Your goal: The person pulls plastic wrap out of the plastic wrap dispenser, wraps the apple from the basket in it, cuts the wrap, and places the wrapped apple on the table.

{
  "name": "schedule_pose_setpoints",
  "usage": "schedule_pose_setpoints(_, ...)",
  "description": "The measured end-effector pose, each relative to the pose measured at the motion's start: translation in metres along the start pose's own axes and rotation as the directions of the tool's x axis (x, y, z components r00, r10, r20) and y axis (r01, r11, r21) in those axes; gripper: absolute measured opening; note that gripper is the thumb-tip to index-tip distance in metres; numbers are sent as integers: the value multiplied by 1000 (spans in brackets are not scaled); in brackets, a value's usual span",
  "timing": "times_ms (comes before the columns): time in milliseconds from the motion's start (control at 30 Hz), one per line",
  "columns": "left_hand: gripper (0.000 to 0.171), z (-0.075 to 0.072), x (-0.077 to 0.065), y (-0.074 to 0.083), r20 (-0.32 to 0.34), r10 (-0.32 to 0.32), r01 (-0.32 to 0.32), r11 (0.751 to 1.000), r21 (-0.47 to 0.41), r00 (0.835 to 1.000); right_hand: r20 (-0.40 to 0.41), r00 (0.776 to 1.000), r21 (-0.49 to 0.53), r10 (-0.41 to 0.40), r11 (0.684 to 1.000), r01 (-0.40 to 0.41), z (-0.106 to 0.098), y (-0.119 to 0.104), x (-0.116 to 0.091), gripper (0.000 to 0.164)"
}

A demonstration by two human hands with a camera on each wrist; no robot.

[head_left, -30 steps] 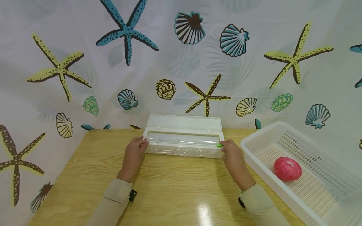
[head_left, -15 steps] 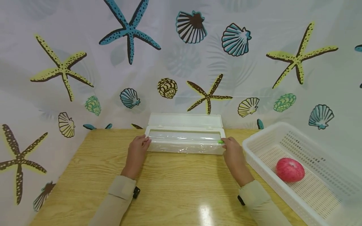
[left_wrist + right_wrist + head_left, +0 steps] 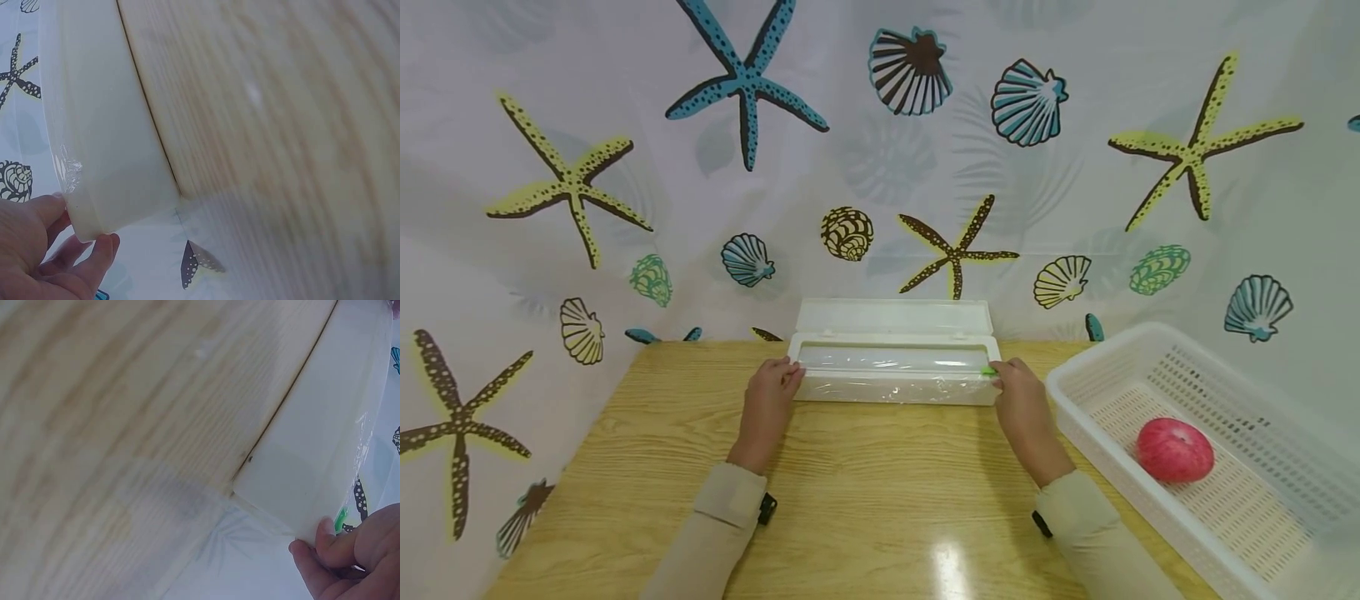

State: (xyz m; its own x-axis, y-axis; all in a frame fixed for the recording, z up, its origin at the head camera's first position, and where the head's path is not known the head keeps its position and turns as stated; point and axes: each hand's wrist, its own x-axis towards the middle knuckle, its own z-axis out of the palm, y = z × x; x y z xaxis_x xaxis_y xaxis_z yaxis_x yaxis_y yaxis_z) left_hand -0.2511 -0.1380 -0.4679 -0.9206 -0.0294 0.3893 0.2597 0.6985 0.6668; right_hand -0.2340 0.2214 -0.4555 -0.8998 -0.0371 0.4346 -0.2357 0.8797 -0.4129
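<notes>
A long white cling film dispenser (image 3: 895, 390) lies across the far edge of the table, its lid (image 3: 895, 317) raised against the curtain. Through the framed opening a roll of clear film (image 3: 880, 359) shows, and shiny film covers the front wall. My left hand (image 3: 766, 408) grips the dispenser's left end; in the left wrist view its thumb and fingers pinch the corner. At the right end my right hand (image 3: 1022, 408) pinches the other corner, beside a small green tab (image 3: 988, 372). The fingertips behind the ends are partly hidden in the head view.
A white plastic basket (image 3: 1116, 462) stands to the right of my right arm, with a red round fruit (image 3: 1175, 451) in it. Behind the wood-grain table (image 3: 880, 492) hangs a curtain (image 3: 880, 167) printed with starfish and shells.
The dispenser has shifted slightly away from me, toward the curtain, with both hands staying at its ends. The head view has turned a little to the left.
</notes>
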Motion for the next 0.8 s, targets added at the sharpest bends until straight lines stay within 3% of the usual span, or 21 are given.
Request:
schedule_pose_setpoints(367, 24, 0, -1, 0, -19, 32, -32, 999, 10, 999, 21, 1000, 18, 22, 1000, -23, 2, 2, 3, 45)
schedule_pose_setpoints(633, 26, 0, 0, -3, -9, 56, -56, 998, 4, 998, 4, 998, -64, -62, 996, 62, 2, -1, -1, 36)
schedule_pose_setpoints(800, 23, -6, -1, -3, 4, 113, -113, 985, 128, 994, 14, 993, -130, -119, 984, 119, 1, -4, -4, 43)
